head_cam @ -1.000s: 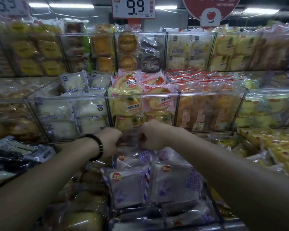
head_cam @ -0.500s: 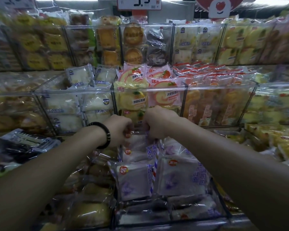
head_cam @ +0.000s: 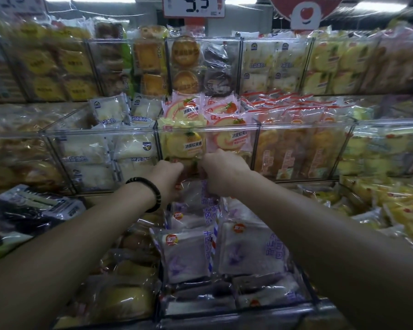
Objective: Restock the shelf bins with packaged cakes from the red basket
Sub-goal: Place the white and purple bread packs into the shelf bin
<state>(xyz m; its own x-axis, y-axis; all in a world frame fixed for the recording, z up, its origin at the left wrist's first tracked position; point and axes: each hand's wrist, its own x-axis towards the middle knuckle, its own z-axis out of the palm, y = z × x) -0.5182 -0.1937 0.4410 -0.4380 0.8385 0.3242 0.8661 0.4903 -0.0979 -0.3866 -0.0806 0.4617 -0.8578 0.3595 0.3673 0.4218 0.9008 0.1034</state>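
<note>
Cake packet upright at the back of the clear bin.
My left hand and right hand grip its top edge, fingers curled; other packets lie in front.

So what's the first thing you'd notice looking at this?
The left hand and right hand meet in the middle, both pinching the top of a purple-printed packet. Just behind them are pink strawberry roll cakes, and a big 9.9 price sign hangs at the top.
</note>
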